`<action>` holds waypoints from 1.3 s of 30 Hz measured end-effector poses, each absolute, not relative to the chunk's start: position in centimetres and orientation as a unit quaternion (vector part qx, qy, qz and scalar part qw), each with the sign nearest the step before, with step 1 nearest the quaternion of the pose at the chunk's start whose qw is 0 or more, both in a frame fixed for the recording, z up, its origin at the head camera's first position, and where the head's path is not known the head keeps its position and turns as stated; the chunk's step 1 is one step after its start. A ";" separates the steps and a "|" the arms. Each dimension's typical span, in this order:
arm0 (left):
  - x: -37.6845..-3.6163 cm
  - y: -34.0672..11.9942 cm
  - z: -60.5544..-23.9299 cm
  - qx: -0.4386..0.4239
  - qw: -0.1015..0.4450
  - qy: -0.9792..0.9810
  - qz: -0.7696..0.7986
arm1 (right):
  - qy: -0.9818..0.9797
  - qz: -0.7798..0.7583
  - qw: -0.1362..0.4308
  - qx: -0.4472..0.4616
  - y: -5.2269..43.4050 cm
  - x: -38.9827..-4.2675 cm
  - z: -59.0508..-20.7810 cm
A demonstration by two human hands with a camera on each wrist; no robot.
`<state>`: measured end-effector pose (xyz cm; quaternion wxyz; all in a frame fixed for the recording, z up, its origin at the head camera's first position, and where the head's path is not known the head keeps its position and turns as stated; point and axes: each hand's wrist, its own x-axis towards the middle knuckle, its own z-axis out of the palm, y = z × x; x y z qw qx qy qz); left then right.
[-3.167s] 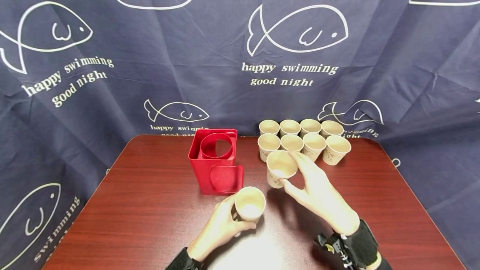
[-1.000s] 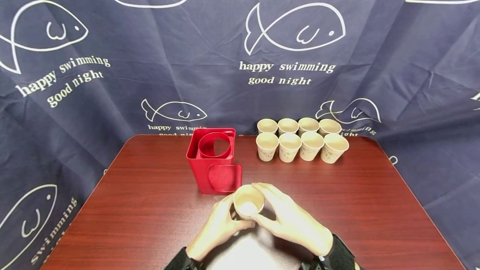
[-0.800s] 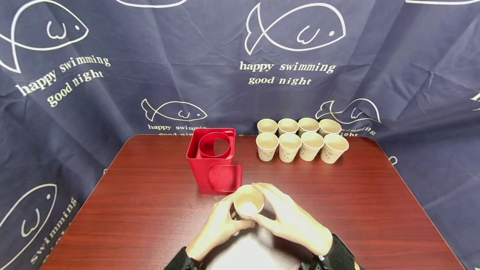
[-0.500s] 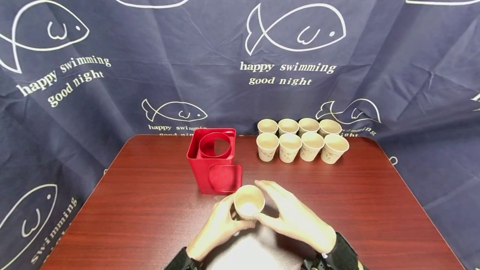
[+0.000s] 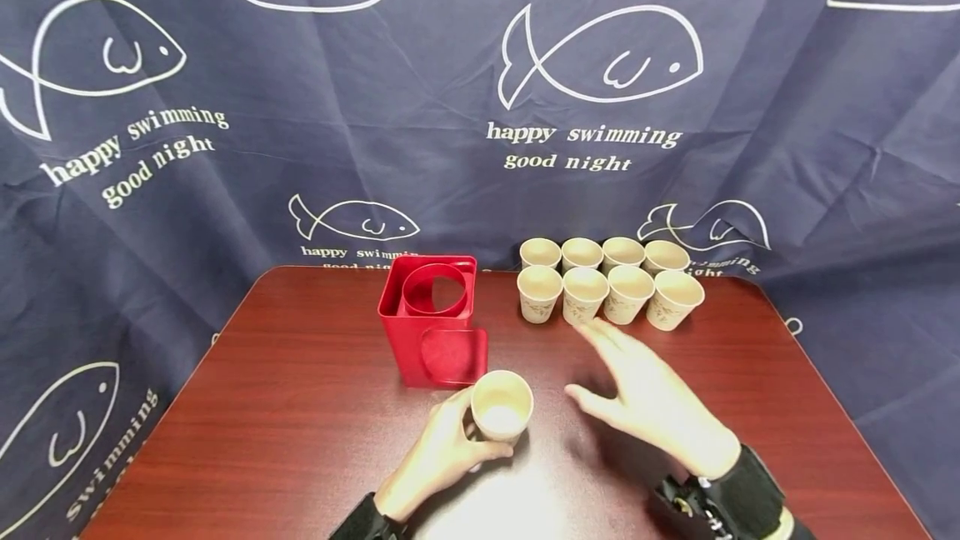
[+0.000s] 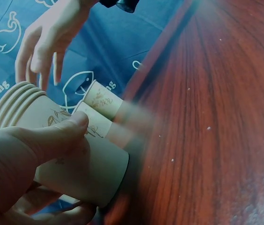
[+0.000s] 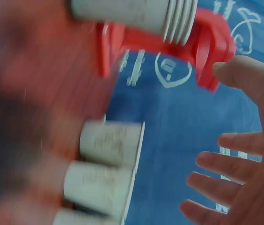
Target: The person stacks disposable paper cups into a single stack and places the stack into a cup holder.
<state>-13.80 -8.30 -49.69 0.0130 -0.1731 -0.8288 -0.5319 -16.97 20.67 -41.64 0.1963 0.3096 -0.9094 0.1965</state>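
My left hand (image 5: pixel 435 457) grips a stack of nested paper cups (image 5: pixel 502 411) upright, near the middle of the table. Several rims of that stack show in the left wrist view, where the thumb presses on the printed side. To the right, my right hand (image 5: pixel 656 398) hovers above the table with spread fingers and nothing in its grasp. Its fingertips are nearest the front row of single paper cups (image 5: pixel 538 294); whether they touch a cup cannot be told. In the right wrist view the right hand's fingers (image 7: pixel 221 190) are apart from the cups.
A red square container (image 5: pixel 435 348) with a round ring inside its top stands left of the cups, just behind the stack. The single cups stand upright in two rows along the back edge of the brown table (image 5: pixel 300 390). A blue printed cloth (image 5: pixel 420 107) hangs behind.
The right hand earlier brought a cup to the stack, and that cup no longer shows separately. It has since let go and moved back and right, towards the rows. The left hand stays put.
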 end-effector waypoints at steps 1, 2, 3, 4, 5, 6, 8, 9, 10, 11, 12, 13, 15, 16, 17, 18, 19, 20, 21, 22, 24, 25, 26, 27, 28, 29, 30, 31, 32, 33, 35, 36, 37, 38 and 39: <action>-13.8 -8.3 -49.7 -0.173 0.011 -0.828 -0.533 | -0.908 0.181 0.211 0.312 21.3 -17.3 -41.5; -13.8 -8.3 -49.6 -0.173 0.008 -0.827 -0.535 | -0.907 0.169 0.224 0.314 21.9 -17.5 -41.4; -13.8 -8.3 -49.6 -0.173 0.007 -0.827 -0.535 | -0.905 0.157 0.238 0.316 22.4 -17.8 -41.3; -13.8 -8.3 -49.5 -0.173 0.007 -0.827 -0.535 | -0.903 0.145 0.252 0.317 23.0 -18.0 -41.2; -13.8 -8.3 -49.5 -0.173 0.007 -0.827 -0.536 | -0.901 0.133 0.264 0.318 23.6 -18.3 -41.1; -13.8 -8.3 -49.5 -0.172 0.007 -0.827 -0.534 | -0.900 0.124 0.273 0.316 24.2 -18.5 -41.0; -13.8 -8.3 -49.5 -0.171 0.008 -0.829 -0.533 | -0.902 0.108 0.284 0.308 25.3 -18.9 -40.9; -13.8 -8.3 -49.5 -0.171 0.008 -0.830 -0.531 | -0.903 0.102 0.286 0.303 25.8 -19.0 -40.9; -13.8 -8.3 -49.5 -0.170 0.008 -0.830 -0.530 | -0.907 0.098 0.285 0.295 26.3 -19.2 -41.0; -13.8 -8.3 -49.4 -0.170 0.008 -0.831 -0.530 | -0.911 0.094 0.282 0.284 26.8 -19.2 -41.0; -13.7 -8.3 -49.4 -0.170 0.008 -0.832 -0.528 | -0.916 0.092 0.279 0.274 27.3 -19.4 -41.2; -13.7 -8.3 -49.4 -0.170 0.008 -0.833 -0.527 | -0.920 0.092 0.274 0.263 27.8 -19.6 -41.3; -13.7 -8.3 -49.4 -0.171 0.009 -0.834 -0.525 | -0.927 0.095 0.269 0.242 28.8 -20.1 -41.6; -13.7 -8.3 -49.4 -0.171 0.010 -0.834 -0.524 | -0.930 0.097 0.267 0.232 29.3 -20.4 -41.8; -13.7 -8.3 -49.4 -0.171 0.010 -0.834 -0.524 | -0.931 0.101 0.268 0.227 29.7 -20.7 -41.9; -13.7 -8.3 -49.4 -0.171 0.008 -0.834 -0.525 | -0.931 0.108 0.269 0.222 30.2 -21.1 -42.1; -13.7 -8.3 -49.4 -0.170 0.008 -0.833 -0.527 | -0.931 0.119 0.267 0.217 30.6 -21.4 -42.2; -13.7 -8.3 -49.4 -0.170 0.008 -0.833 -0.527 | -0.931 0.133 0.265 0.211 30.9 -21.7 -42.4; -13.7 -8.3 -49.4 -0.170 0.007 -0.832 -0.528 | -0.932 0.152 0.258 0.203 31.3 -22.0 -42.6; -13.8 -8.3 -49.4 -0.170 0.008 -0.833 -0.527 | -0.934 0.174 0.245 0.191 31.7 -22.3 -42.8; -13.8 -8.3 -49.4 -0.172 0.010 -0.834 -0.524 | -0.937 0.220 0.218 0.160 32.3 -22.7 -43.2; -13.8 -8.3 -49.5 -0.172 0.011 -0.836 -0.521 | -0.938 0.241 0.203 0.141 32.6 -22.9 -43.3; -13.8 -8.3 -49.5 -0.173 0.012 -0.836 -0.520 | -0.939 0.260 0.189 0.122 32.9 -23.1 -43.5; -13.8 -8.2 -49.5 -0.174 0.013 -0.838 -0.518 | -0.939 0.274 0.178 0.106 33.1 -23.4 -43.6; -13.8 -8.2 -49.5 -0.175 0.015 -0.838 -0.516 | -0.938 0.286 0.171 0.092 33.3 -23.6 -43.7; -13.8 -8.2 -49.5 -0.175 0.015 -0.838 -0.517 | -0.938 0.294 0.164 0.080 33.4 -23.9 -43.8; -13.9 -8.2 -49.5 -0.176 0.015 -0.838 -0.517 | -0.938 0.302 0.157 0.065 33.5 -24.1 -43.9; -13.9 -8.2 -49.5 -0.175 0.016 -0.838 -0.517 | -0.938 0.310 0.150 0.051 33.6 -24.3 -44.0; -13.9 -8.2 -49.5 -0.176 0.016 -0.838 -0.516 | -0.938 0.316 0.141 0.037 33.7 -24.5 -44.1; -13.9 -8.2 -49.5 -0.176 0.017 -0.838 -0.516 | -0.937 0.322 0.132 0.024 33.7 -24.7 -44.1; -13.9 -8.2 -49.5 -0.174 0.015 -0.837 -0.518 | -0.935 0.338 0.110 -0.005 33.7 -25.1 -44.2; -13.8 -8.2 -49.5 -0.173 0.014 -0.837 -0.519 | -0.932 0.347 0.101 -0.017 33.7 -25.2 -44.3; -13.8 -8.2 -49.5 -0.172 0.012 -0.835 -0.522 | -0.929 0.357 0.093 -0.027 33.7 -25.4 -44.3; -13.8 -8.2 -49.5 -0.172 0.010 -0.834 -0.524 | -0.926 0.367 0.086 -0.035 33.7 -25.5 -44.4; -13.8 -8.3 -49.5 -0.171 0.009 -0.833 -0.526 | -0.921 0.378 0.082 -0.040 33.7 -25.6 -44.4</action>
